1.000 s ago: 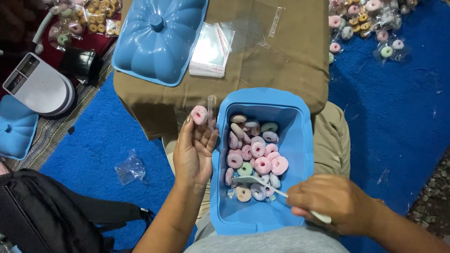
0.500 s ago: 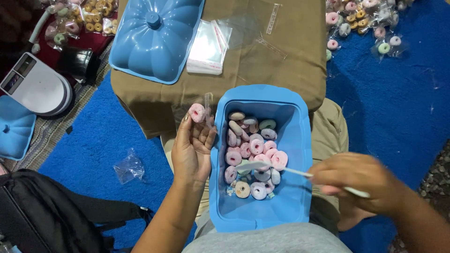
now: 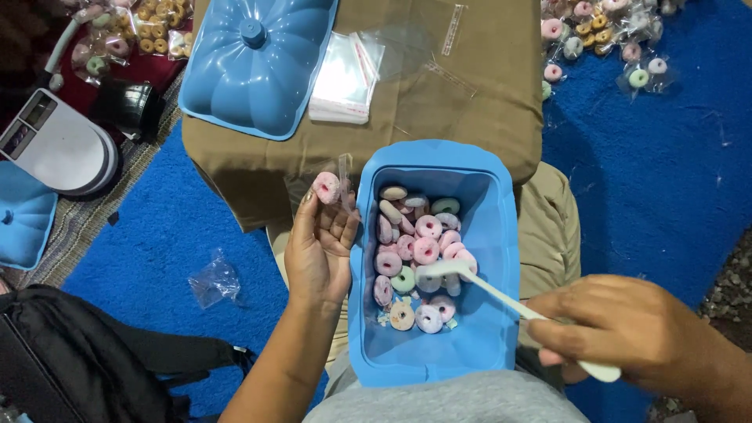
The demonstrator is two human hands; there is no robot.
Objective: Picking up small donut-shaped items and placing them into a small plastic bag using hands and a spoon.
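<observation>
A blue plastic tub (image 3: pixel 501 235) rests on my lap, holding several ring-shaped candies (image 3: pixel 415 251) in pink, white, green and tan. My left hand (image 3: pixel 317 247) is raised beside the tub's left wall and holds a small clear bag (image 3: pixel 329 186) with one pink ring in it. My right hand (image 3: pixel 634 333) at the lower right grips the handle of a white plastic spoon (image 3: pixel 486 287). The spoon's bowl lies among the rings in the tub.
A brown cloth-covered box (image 3: pixel 486 86) ahead carries the tub's blue lid (image 3: pixel 254 59) and a stack of clear bags (image 3: pixel 345 78). A kitchen scale (image 3: pixel 59 145) sits left, a black bag (image 3: pixel 70 360) lower left. Bagged rings (image 3: pixel 603 31) lie on the blue carpet (image 3: pixel 650 180).
My right hand has swung right and back with the spoon, whose bowl stays in the tub. My left hand keeps the bagged pink ring raised in about the same place.
</observation>
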